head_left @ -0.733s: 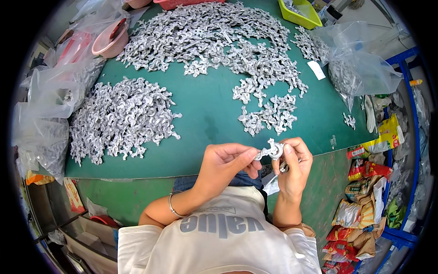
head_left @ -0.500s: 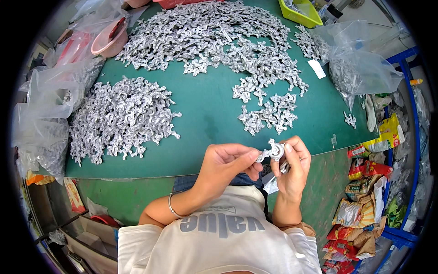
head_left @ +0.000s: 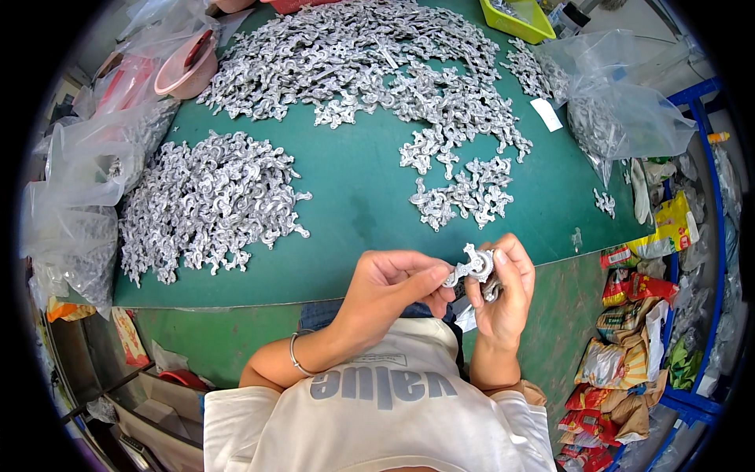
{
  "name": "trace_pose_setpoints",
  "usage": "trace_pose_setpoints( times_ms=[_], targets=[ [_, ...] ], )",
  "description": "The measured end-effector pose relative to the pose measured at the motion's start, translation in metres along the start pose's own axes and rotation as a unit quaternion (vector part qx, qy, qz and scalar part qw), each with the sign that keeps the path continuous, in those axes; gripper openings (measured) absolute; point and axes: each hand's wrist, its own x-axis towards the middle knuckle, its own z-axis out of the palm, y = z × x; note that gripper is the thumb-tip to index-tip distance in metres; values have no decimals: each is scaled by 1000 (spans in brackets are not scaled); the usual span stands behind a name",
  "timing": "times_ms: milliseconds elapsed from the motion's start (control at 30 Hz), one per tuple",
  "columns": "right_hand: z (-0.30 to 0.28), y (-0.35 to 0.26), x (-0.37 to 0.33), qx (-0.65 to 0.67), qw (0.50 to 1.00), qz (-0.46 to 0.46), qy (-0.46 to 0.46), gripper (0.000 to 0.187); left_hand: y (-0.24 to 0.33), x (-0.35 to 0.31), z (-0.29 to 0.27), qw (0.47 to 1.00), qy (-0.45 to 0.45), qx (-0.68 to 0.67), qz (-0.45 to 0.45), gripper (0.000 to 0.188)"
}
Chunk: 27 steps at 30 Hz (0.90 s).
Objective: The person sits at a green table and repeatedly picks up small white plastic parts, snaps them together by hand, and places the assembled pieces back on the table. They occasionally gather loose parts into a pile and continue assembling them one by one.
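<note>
Between my two hands, just over the near table edge, is a small silvery metal casting (head_left: pixel 473 266) with a round ring and short arms. My left hand (head_left: pixel 401 285) pinches its left end between thumb and fingertips. The fingers of my right hand (head_left: pixel 506 285) close around its ringed right side, and more grey metal shows below them, partly hidden in the palm. Similar castings form a small cluster (head_left: pixel 464 193) just beyond my hands. A heap of them (head_left: pixel 212 200) lies to the left, and a much larger heap (head_left: pixel 354 59) spreads across the far side.
The green table (head_left: pixel 354 204) bears everything. Along its left edge sit clear plastic bags (head_left: pixel 79 228) and a pink basket (head_left: pixel 187 72). A bag of metal parts (head_left: pixel 602 126), a white paper slip (head_left: pixel 546 115) and a yellow-green tray (head_left: pixel 519 23) are to the right. A blue rack (head_left: pixel 692 405) stands beyond.
The casting has turned slightly between my fingers, its upper arm now tilted differently. Both hands stay in nearly the same place, and the heaps look the same.
</note>
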Motion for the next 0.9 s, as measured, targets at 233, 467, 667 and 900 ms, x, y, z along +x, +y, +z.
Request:
trace_pose_setpoints(
  times_ms=[233, 467, 667, 900],
  targets=[
    [7, -7, -4, 4, 1000, 25, 13, 19, 4, -3, 7, 999, -25, 11, -36, 11],
    [1, -5, -9, -7, 1000, 12, -20, 23, 3, -6, 8, 997, -62, 31, -47, 16],
    [1, -5, -8, -8, 1000, 11, -26, 23, 2, -5, 8, 996, -72, 38, -47, 17],
    [2, -5, -9, -5, 1000, 22, -16, 23, 6, -5, 9, 994, -82, 22, -66, 16]
  ],
)
